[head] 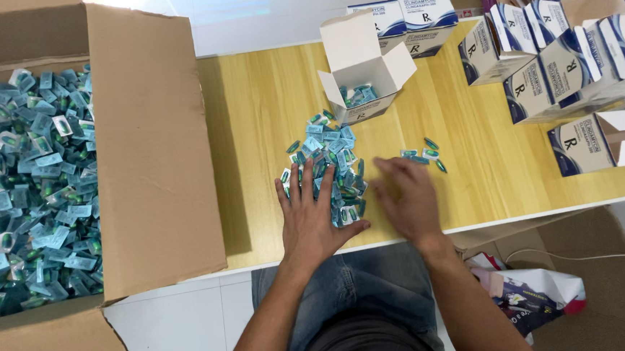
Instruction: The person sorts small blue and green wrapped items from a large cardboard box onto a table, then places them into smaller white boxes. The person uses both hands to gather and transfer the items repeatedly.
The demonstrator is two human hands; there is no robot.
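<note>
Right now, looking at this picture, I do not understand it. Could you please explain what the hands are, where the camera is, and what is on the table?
There is no machine here. A person wears a camera on the head, so you look down at their two bare hands. The left hand lies flat on a pile of small blue-green packets on the wooden table. The right hand, slightly blurred, rests beside the pile; neither hand clearly grips anything. Behind the pile is an open small white box with some packets inside. To the left, a large cardboard box is full of the same packets. Closed blue-and-white boxes stand to the right.
</note>
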